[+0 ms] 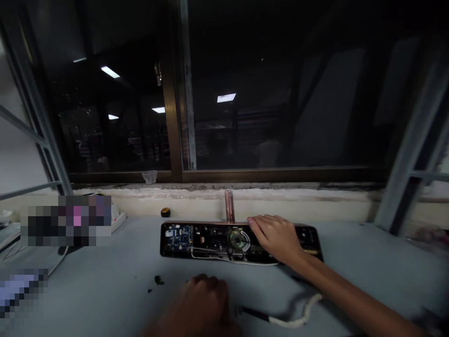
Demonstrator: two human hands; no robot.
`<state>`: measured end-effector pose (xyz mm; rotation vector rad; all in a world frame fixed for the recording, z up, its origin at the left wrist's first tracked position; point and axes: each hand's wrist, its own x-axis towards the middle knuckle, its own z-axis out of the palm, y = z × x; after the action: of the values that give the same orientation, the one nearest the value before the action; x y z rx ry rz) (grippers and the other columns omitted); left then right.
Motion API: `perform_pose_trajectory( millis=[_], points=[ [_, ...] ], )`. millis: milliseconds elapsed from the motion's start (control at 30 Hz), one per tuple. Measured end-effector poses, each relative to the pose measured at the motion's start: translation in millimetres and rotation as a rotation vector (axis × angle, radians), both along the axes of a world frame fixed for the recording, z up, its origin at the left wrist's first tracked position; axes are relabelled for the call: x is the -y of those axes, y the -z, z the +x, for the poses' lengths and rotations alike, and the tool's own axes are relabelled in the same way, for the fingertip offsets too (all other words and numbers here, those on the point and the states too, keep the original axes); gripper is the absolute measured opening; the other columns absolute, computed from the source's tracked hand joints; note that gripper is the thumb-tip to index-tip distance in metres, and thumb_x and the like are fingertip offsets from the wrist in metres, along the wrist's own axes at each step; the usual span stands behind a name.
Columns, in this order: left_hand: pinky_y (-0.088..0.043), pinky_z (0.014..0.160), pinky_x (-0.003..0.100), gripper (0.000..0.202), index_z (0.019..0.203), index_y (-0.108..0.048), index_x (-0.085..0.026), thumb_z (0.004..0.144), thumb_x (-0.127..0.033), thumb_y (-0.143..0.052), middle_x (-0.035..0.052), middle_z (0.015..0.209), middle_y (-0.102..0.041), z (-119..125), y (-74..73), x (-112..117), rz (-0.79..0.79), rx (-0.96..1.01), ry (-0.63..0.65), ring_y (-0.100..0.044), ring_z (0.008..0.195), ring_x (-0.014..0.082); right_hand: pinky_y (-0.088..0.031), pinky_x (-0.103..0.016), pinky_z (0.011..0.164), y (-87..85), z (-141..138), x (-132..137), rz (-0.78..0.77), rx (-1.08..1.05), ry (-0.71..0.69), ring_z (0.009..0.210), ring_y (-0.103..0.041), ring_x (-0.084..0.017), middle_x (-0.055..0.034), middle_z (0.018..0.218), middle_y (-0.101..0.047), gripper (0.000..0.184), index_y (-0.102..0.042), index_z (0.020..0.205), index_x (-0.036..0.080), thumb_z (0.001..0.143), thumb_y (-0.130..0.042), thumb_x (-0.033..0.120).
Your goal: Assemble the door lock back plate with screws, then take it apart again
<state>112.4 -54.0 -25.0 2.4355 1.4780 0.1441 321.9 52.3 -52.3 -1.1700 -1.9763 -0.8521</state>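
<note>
A long dark open device panel (185, 239) lies flat on the grey table, its blue circuit board, wires and a round metal part showing. My right hand (275, 236) rests on the right half of the panel, fingers together and laid flat pointing left. My left hand (201, 302) is low at the front of the table, fingers curled; it is dark and I cannot make out what, if anything, it holds. A black tool tip with a white cable (287, 318) lies just right of my left hand.
A copper-coloured post (229, 206) stands behind the panel. A small dark round object (165, 212) sits by the wall ledge, and a clear cup (149, 177) on the window sill. Small dark bits (159, 280) lie on the table. Blurred items and a white object are at the left.
</note>
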Motion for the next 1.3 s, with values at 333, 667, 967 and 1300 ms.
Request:
perform_pose_trajectory(
  millis=[333,667,967,1300],
  points=[
    [-0.040,0.059,0.025,0.021,0.067,-0.065,-0.019,0.064,-0.013,-0.045,0.0016,0.068,-0.067,-2,-2.3,-5,-0.052,0.152,-0.121,-0.058,0.063,0.0158,-0.027,-0.028,0.060,-0.4,-1,0,-0.041,-0.005,0.007,0.057,-0.056,-0.015,-0.0009,0.059,-0.061,0.049,-0.057,0.060,0.019,0.094,-0.022,0.026],
    [-0.030,0.050,0.023,0.022,0.073,-0.052,-0.020,0.077,-0.035,-0.037,-0.0061,0.047,-0.040,-55,-41.2,-37,0.324,0.359,-0.377,-0.042,0.048,0.0128,-0.027,-0.028,0.061,-3.3,-3,2,-0.108,-0.018,0.032,0.062,-0.057,-0.015,0.0000,0.063,-0.063,0.033,-0.059,0.064,0.018,0.089,-0.037,0.021],
    [-0.039,0.057,0.024,0.021,0.080,-0.055,-0.015,0.073,-0.026,-0.039,0.0005,0.067,-0.060,-42,-13.3,-52,0.057,0.587,-0.291,-0.054,0.062,0.0144,-0.027,-0.029,0.061,-3.5,-5,2,-0.104,-0.031,0.027,0.062,-0.057,-0.016,-0.0011,0.064,-0.063,0.032,-0.060,0.065,0.017,0.088,-0.038,0.020],
    [-0.037,0.059,0.022,0.007,0.081,-0.046,-0.019,0.078,-0.014,-0.043,-0.0021,0.062,-0.060,-24,0.4,-60,0.357,0.200,-0.353,-0.057,0.062,0.0138,-0.027,-0.029,0.060,-4.6,-6,3,-0.100,-0.033,0.022,0.062,-0.058,-0.017,-0.0009,0.064,-0.063,0.028,-0.061,0.066,0.017,0.087,-0.041,0.018]
  ],
)
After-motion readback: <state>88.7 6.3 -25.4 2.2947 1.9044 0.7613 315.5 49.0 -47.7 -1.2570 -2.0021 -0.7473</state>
